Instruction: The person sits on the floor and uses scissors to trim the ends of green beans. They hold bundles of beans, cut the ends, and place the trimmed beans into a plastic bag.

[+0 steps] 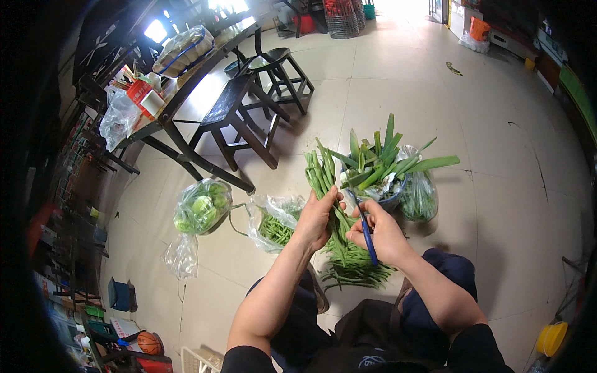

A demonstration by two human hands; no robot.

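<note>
My left hand (318, 218) grips a bundle of long green beans (322, 175), whose upper ends stick up past the fingers. Close to its right, my right hand (383, 231) holds a small knife (368, 241) by its blue handle, the narrow blade pointing up and away from me. Below both hands, a pile of green beans (357, 270) lies on the floor between my feet. To the left sits an open plastic bag (275, 224) with more beans in it. Just beyond my right hand stands a bucket (396, 198) heaped with green leaf trimmings (385, 161).
Right of the bucket is a plastic bag of greens (419, 198). A bagged leafy vegetable (204, 206) and a crumpled clear bag (181, 256) lie at left. Farther off are a wooden bench (228, 105), a round stool (270, 58) and a table (179, 91).
</note>
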